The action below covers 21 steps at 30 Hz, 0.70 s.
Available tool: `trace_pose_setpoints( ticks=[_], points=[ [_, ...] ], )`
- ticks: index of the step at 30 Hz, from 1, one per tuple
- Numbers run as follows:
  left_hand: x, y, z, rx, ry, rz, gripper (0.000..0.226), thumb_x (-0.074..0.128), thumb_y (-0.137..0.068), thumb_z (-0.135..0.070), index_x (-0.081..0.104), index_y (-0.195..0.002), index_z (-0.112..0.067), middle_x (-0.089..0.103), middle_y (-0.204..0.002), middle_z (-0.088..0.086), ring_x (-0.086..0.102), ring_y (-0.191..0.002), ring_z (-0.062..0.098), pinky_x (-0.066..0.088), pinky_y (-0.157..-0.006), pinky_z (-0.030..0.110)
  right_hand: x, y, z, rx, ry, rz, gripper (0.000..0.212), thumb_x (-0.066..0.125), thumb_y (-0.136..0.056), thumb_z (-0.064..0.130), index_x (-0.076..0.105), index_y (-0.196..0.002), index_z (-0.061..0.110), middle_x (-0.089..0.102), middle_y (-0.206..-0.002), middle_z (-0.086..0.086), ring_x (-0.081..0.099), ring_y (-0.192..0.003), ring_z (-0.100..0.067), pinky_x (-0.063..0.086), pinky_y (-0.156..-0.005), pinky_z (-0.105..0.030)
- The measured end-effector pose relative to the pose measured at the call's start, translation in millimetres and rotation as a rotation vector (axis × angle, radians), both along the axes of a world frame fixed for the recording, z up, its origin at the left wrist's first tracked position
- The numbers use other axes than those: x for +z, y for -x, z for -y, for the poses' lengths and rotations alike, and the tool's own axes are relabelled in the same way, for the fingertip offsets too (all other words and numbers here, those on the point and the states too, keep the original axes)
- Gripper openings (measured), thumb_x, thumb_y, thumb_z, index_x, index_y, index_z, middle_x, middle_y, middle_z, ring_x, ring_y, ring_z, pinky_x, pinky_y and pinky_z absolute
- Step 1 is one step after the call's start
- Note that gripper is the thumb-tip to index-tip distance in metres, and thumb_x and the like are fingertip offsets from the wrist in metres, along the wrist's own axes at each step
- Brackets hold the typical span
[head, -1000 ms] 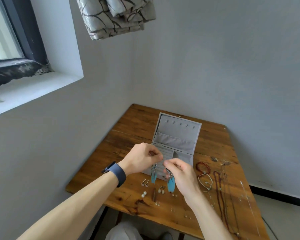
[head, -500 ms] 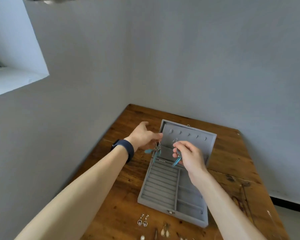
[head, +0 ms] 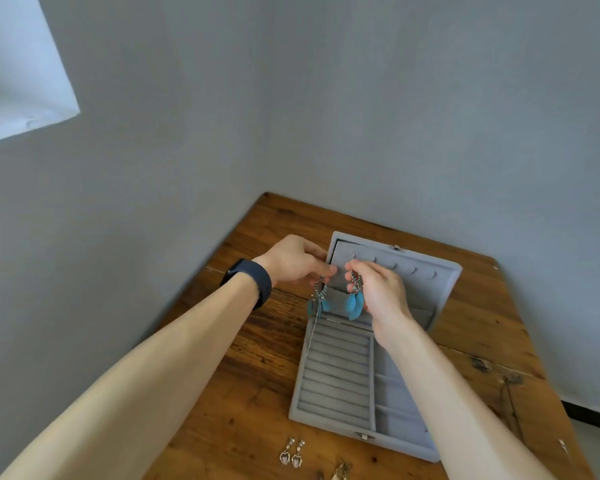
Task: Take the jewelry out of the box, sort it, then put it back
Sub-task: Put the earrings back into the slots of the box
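While the grey jewelry box sits open on the bench, your left hand pinches one blue feather earring in its fingers, your right hand its twin, both dangling before the raised lid, above the ring rolls.

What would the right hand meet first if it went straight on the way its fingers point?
Probably the box's raised lid, near its hooks. The right hand, pinching a blue feather earring, looks close to it, though depth is unclear.
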State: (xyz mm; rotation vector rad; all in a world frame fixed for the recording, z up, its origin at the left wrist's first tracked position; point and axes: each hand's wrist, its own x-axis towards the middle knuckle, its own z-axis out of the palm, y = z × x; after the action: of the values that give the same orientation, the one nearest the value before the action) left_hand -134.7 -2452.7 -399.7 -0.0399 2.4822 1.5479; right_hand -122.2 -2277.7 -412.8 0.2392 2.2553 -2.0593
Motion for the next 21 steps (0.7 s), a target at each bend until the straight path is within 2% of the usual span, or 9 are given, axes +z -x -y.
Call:
trace_pose_setpoints(
  ticks=[2, 4, 7, 10, 12, 14, 16, 19, 21],
  points=[
    [0.2, -4.9, -1.6, 0.012, 0.016, -0.052, 0.032, 0.078, -0.085, -0.033, 0.072, -0.113, -0.019, 0.077, -0.085, -0.006, 0.073, -0.078, 0.01, 0.059, -0.077, 0.03, -0.1, -3.2, 5.0, -0.04, 0.027, -0.002, 0.018, 0.068, -0.092, 0.032, 0.076, -0.078, 0.023, 0.071, -0.066, 0.014, 0.062, -0.061, -0.001, 0.049, -0.06, -0.019],
    [-0.7, -9.9, -3.3, 0.021, 0.064, -0.101, 0.033, 0.076, -0.087, -0.033, 0.071, -0.117, -0.019, 0.077, -0.085, -0.004, 0.074, -0.081, 0.015, 0.06, -0.084, 0.033, 0.9, -6.0, 7.4, -0.061, 0.044, -0.012, 0.018, 0.068, -0.092, 0.032, 0.075, -0.079, 0.022, 0.07, -0.063, 0.015, 0.062, -0.056, 0.0, 0.048, -0.056, -0.015],
    [-3.1, -14.3, -6.0, 0.04, 0.205, -0.182, 0.035, 0.072, -0.089, -0.038, 0.069, -0.121, -0.023, 0.073, -0.081, -0.011, 0.068, -0.07, 0.007, 0.056, -0.073, 0.023, 4.7, -7.3, 8.1, -0.103, 0.04, -0.007, 0.016, 0.069, -0.09, 0.029, 0.074, -0.077, 0.022, 0.068, -0.059, 0.014, 0.059, -0.059, -0.004, 0.048, -0.06, -0.02],
    [-4.0, -16.0, -9.6, 0.061, 0.291, -0.239, 0.032, 0.068, -0.092, -0.039, 0.071, -0.12, -0.024, 0.065, -0.078, -0.018, 0.059, -0.068, 0.001, 0.043, -0.062, 0.015, 3.7, -7.4, 7.8, -0.107, -0.042, 0.016, 0.014, 0.069, -0.088, 0.028, 0.074, -0.077, 0.021, 0.069, -0.067, 0.009, 0.061, -0.067, -0.01, 0.051, -0.07, -0.029],
    [-4.6, -16.2, -12.3, 0.077, 0.316, -0.258, 0.024, 0.066, -0.093, -0.039, 0.072, -0.113, -0.028, 0.066, -0.081, -0.018, 0.058, -0.072, 0.002, 0.041, -0.06, 0.017, -0.7, -7.5, 6.1, -0.112, -0.059, 0.047, 0.015, 0.068, -0.089, 0.029, 0.073, -0.077, 0.022, 0.069, -0.07, 0.007, 0.061, -0.067, -0.012, 0.053, -0.073, -0.032],
    [-6.7, -15.3, -13.9, 0.108, 0.345, -0.274, 0.007, 0.065, -0.093, -0.038, 0.071, -0.092, -0.036, 0.062, -0.072, -0.019, 0.057, -0.07, 0.002, 0.04, -0.057, 0.02, -3.9, -7.5, 3.9, -0.098, -0.091, 0.032, 0.017, 0.067, -0.091, 0.034, 0.071, -0.079, 0.024, 0.069, -0.075, 0.007, 0.064, -0.071, -0.013, 0.054, -0.073, -0.032],
    [-7.8, -14.6, -16.1, 0.132, 0.369, -0.299, 0.016, 0.064, -0.092, -0.038, 0.062, -0.076, -0.039, 0.058, -0.066, -0.017, 0.056, -0.067, 0.003, 0.04, -0.054, 0.023, -5.9, -6.7, 2.1, -0.049, -0.218, -0.034, 0.02, 0.062, -0.094, 0.041, 0.068, -0.081, 0.028, 0.069, -0.081, 0.008, 0.065, -0.076, -0.015, 0.054, -0.074, -0.033],
    [-8.2, -13.4, -17.6, 0.124, 0.371, -0.297, 0.005, 0.063, -0.093, -0.039, 0.067, -0.093, -0.037, 0.06, -0.072, -0.017, 0.059, -0.072, 0.008, 0.043, -0.056, 0.024, -10.1, -11.8, -7.5, 0.027, -0.363, -0.134, 0.022, 0.057, -0.094, 0.053, 0.064, -0.092, 0.032, 0.07, -0.084, 0.01, 0.067, -0.075, -0.011, 0.053, -0.068, -0.03],
    [-7.1, -13.8, -18.3, 0.111, 0.375, -0.289, 0.02, 0.062, -0.094, -0.039, 0.071, -0.109, -0.03, 0.065, -0.083, -0.014, 0.062, -0.08, 0.011, 0.049, -0.063, 0.026, -15.4, -17.3, -18.3, 0.109, -0.293, -0.135, 0.021, 0.061, -0.093, 0.05, 0.063, -0.101, 0.031, 0.072, -0.081, 0.009, 0.065, -0.062, -0.004, 0.05, -0.058, -0.023]
  ],
)
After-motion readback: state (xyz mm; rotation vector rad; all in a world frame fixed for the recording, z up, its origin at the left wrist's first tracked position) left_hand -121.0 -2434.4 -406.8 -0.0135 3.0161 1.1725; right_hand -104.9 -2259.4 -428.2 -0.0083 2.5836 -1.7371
